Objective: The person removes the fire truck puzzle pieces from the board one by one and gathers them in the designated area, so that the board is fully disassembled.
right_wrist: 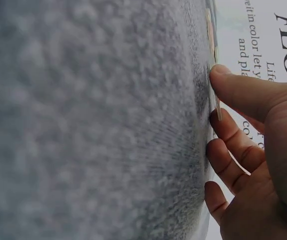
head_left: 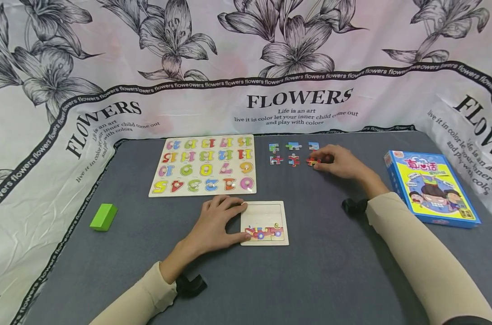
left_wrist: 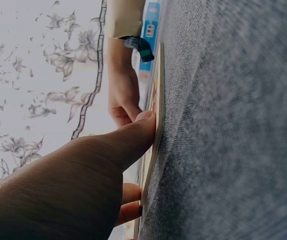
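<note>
A thin, square, pale wooden puzzle board (head_left: 266, 214) is laid flat near the middle of the dark grey surface (head_left: 323, 271). Its low edge is filled with a row of joined red and blue puzzle pieces (head_left: 264, 232), and bare wood is seen above them. Its left edge is touched by the left hand (head_left: 219, 223), with the thumb on the low corner and the fingers spread apart from it, near the top corner.

A small red puzzle piece (head_left: 312, 161) is pinched between the thumb and fingers of the right hand (head_left: 337, 161), up and to the right of the square board. Whether it is lifted off the surface cannot be told. Five more small, flat pieces (head_left: 293, 146) are set out beside it in two rows, blue and green ones at the back and red ones in front.

Just behind the square board, a big, pale board with bright numbers (head_left: 203, 162) is placed. A green block (head_left: 104, 217) is seen far to the left, and a blue and yellow box (head_left: 433, 187) to the right. At the back, a white cloth (head_left: 213, 101) is covered with black flowers and words.
</note>
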Tool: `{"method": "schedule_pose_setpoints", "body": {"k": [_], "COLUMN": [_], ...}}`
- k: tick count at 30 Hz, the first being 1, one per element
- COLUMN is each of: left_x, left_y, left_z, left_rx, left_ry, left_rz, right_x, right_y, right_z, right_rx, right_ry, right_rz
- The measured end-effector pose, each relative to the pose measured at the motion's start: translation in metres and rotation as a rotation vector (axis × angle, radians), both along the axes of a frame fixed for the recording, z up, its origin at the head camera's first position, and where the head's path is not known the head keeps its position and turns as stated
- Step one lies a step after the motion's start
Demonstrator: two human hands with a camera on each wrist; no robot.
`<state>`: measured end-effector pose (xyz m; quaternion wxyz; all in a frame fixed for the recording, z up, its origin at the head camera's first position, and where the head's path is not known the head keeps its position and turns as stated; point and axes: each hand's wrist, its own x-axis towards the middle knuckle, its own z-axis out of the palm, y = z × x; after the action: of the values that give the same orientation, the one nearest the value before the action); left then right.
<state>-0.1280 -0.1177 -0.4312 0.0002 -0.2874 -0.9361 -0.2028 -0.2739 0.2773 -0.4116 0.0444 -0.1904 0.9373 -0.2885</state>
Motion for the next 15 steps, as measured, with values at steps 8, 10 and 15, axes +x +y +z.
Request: {"method": "schedule_pose_setpoints", "body": {"k": [8,10,15], "left_x": [0.0001,-0.0001,0.0000], "left_y": [0.0004,0.0004,0.0000], "left_z": [-0.0003,-0.0004,-0.0003], "left_rx": [-0.001,0.000,0.013], "left_ry": [-0.006,-0.007,0.002], "left_rz": [0.001,0.002,-0.002], "right_x": [-0.0031,-0.0036,-0.0032], "right_y": [0.0013,0.0015,0.0029], "right_z": [-0.0004,0.0001,-0.0001], "right_rx": [0.031,0.033,0.013], "right_ry": [0.070,0.065,0.034], "right_rz": [0.046,0.049,0.023]}}
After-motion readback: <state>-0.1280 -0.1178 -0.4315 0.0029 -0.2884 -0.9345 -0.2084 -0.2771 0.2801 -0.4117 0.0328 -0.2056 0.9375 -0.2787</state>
